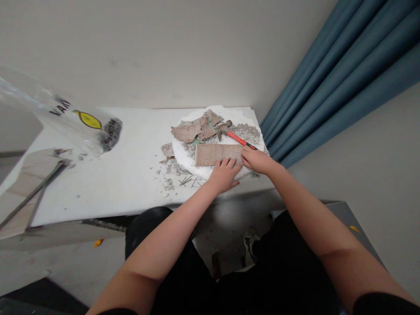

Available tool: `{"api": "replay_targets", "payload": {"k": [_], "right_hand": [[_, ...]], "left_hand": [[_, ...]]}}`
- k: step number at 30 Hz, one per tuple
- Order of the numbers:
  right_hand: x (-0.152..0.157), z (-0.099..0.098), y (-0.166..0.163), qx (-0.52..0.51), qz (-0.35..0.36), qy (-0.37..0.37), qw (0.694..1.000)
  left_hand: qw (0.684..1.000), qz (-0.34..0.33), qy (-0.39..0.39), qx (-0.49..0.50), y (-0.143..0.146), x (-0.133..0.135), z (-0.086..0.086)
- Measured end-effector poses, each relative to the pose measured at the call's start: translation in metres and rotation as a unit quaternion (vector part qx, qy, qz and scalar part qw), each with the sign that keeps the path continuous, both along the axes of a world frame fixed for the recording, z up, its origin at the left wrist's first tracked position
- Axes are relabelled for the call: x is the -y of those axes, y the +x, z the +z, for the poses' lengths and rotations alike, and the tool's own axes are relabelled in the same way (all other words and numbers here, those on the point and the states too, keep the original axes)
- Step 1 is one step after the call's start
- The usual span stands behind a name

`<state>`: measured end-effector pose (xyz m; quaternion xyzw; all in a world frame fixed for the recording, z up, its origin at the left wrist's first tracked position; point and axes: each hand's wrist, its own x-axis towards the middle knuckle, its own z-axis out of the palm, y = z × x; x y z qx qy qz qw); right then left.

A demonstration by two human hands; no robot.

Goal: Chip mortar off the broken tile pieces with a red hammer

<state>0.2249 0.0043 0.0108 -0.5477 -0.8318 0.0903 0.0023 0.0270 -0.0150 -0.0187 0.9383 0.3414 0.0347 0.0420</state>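
Note:
A light brown rectangular sheet (pixel 215 155) with rows of small dots or holes lies flat on a white, ragged-edged slab (pixel 182 159). My left hand (pixel 225 175) rests palm down, fingers spread, on its near edge. At the right end of the sheet, my right hand (pixel 254 159) has its fingers curled and appears to pinch that end. Just beyond the right hand lies a claw hammer (pixel 236 138) with an orange and black handle, its head against the rubble. Torn, curled pieces of similar brown sheet (pixel 190 131) are heaped behind.
Grey crumbs (pixel 247 131) and several loose nails (pixel 188 180) lie on and around the slab. On the white table (pixel 131 179), a clear plastic bag (pixel 75 118) and a long bar (pixel 33 192) are at the left. A blue curtain (pixel 341 74) hangs close on the right.

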Motion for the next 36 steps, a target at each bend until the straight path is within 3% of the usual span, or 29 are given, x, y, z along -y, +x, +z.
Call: {"api": "replay_targets", "payload": {"k": [7,11,15,18,21,23,27,31,36], "right_hand": [[0.004,0.034,0.016,-0.183,-0.076,0.111,0.974],[0.018,0.034,0.002,-0.223,-0.041,0.031,0.973],[0.027,0.023,-0.021,-0.274,0.006,0.007,0.962],[0.02,0.017,-0.02,-0.284,-0.004,-0.001,0.959],[0.008,0.009,-0.008,-0.215,-0.031,0.004,0.976],[0.003,0.004,-0.004,-0.144,-0.031,0.001,0.989],[0.0,-0.003,-0.008,-0.04,-0.013,0.003,0.999],[0.001,-0.004,-0.014,-0.001,-0.002,0.019,1.0],[-0.002,-0.01,-0.012,-0.028,-0.019,0.027,0.999]], "left_hand": [[0.998,0.014,-0.034,0.042,-0.001,-0.003,0.007],[0.979,0.055,-0.081,0.181,-0.009,-0.008,0.014],[0.947,0.038,-0.164,0.273,-0.022,-0.007,0.019],[0.938,0.052,-0.237,0.248,-0.048,-0.006,0.02],[0.931,0.025,-0.342,0.126,-0.087,-0.009,0.016],[0.925,0.059,-0.372,0.044,-0.113,-0.011,0.01],[0.923,0.153,-0.349,-0.052,-0.143,-0.019,-0.006],[0.939,0.218,-0.247,-0.104,-0.151,-0.025,-0.014],[0.921,0.382,-0.066,-0.049,-0.151,-0.022,0.007]]}}
